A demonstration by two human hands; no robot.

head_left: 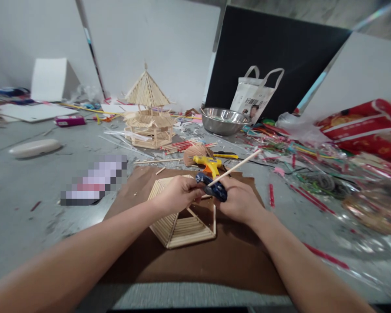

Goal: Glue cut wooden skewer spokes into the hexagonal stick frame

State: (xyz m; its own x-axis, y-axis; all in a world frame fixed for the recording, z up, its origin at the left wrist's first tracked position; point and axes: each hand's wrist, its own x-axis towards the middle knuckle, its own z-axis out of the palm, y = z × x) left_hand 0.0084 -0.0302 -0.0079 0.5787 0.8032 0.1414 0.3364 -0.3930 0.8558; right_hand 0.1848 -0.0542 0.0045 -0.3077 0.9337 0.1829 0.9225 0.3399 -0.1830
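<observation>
My right hand (236, 198) is wrapped round a dark blue cutting tool (217, 188). A thin wooden stick (239, 166) runs from the tool's jaws up to the right. My left hand (179, 193) is closed at the stick's lower end, its fingertips touching near the tool; the exact grip is partly hidden. Below both hands, a many-sided frame of wooden sticks (189, 230) lies on a brown sheet (215, 265), some sections filled with rows of sticks and others open. A yellow glue gun (208, 163) is just beyond my hands.
A wooden stick pavilion (150, 126) stands at the back, with red-tipped sticks (179, 147) beside it. Further right are a metal bowl (224, 121), a white bag (254, 98) and scattered plastic. A yellow cutter (226, 155) lies behind the glue gun; a white case (35, 148) is left.
</observation>
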